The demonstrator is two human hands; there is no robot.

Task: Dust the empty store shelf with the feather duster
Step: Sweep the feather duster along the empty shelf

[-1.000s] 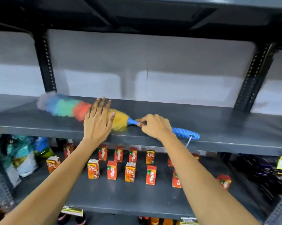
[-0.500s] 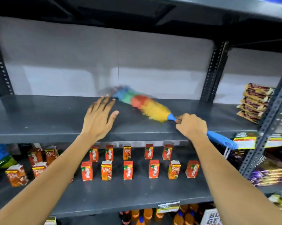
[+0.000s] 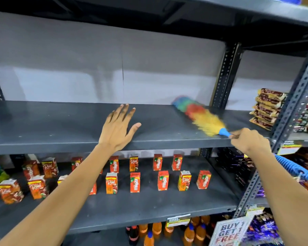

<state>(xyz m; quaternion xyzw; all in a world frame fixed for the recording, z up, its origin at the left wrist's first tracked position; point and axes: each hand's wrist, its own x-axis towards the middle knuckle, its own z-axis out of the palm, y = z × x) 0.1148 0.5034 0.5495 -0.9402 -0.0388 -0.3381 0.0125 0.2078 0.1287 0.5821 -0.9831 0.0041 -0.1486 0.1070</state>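
The empty dark grey shelf (image 3: 52, 125) runs across the middle of the view. A feather duster (image 3: 201, 116) with blue, green, red and yellow fibres lies on its right part, tip near the back wall. My right hand (image 3: 249, 141) is shut on its blue handle, whose ribbed end (image 3: 295, 167) sticks out past my wrist. My left hand (image 3: 119, 128) rests flat on the shelf near its front edge, fingers spread, holding nothing.
A perforated metal upright (image 3: 224, 77) stands just behind the duster. Stacked snack packets (image 3: 266, 109) lie on the shelf to the right. Several red juice cartons (image 3: 135, 181) stand on the shelf below, bottles (image 3: 190, 233) under them. A sale sign (image 3: 227, 231) shows at the bottom right.
The duster has swept right along the shelf, from the left part to the right end near the upright. My left hand stayed flat on the shelf. The view shifted right.
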